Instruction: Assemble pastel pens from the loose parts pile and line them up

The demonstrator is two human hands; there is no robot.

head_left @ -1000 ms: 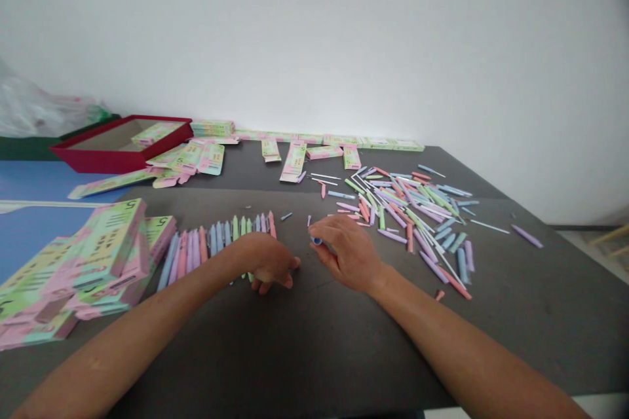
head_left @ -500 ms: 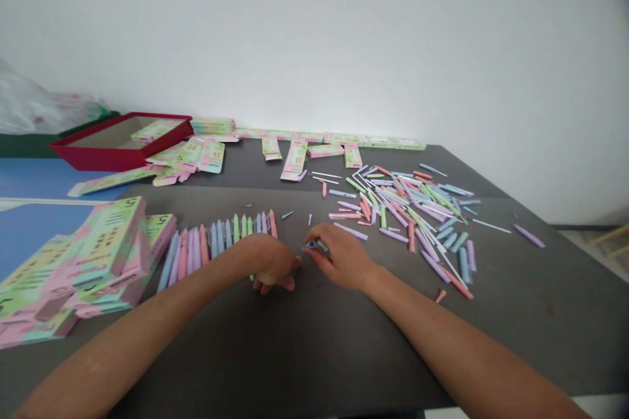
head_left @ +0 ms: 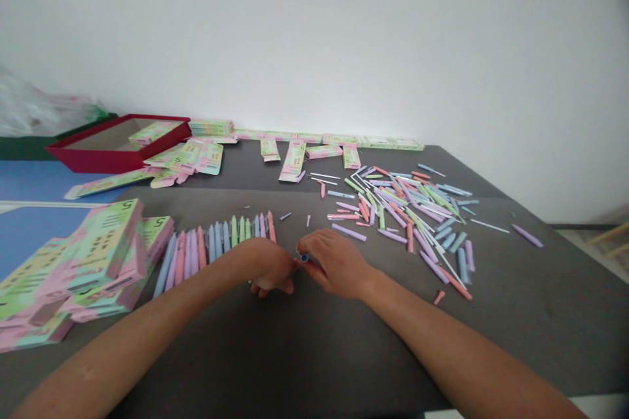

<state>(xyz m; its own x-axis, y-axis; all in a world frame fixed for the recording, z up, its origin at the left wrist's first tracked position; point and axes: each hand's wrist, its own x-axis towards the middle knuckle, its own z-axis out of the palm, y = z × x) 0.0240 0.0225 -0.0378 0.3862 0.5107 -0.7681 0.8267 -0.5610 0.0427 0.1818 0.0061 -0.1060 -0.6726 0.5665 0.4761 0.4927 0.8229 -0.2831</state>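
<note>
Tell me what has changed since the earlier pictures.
The bare right hand, pinching a blue tubular pen part, has moved left and slightly nearer the person, close to the bare left hand. A slim purple plastic pen barrel now shows beyond the right hand. The row of pastel plastic pens and the stacked pastel cardboard boxes stayed put.

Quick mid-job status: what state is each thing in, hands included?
Left hand: fingers curled; grip hidden from view.
Right hand: closed on a blue tubular part.
Row of pastel plastic pens: side by side, partly covered.
Loose pastel plastic pen parts: scattered, overlapping.
Pink-and-green cardboard cartons at left: stacked unevenly.
Red rectangular box: open at the top.
Clear plastic bag: crumpled.
</note>
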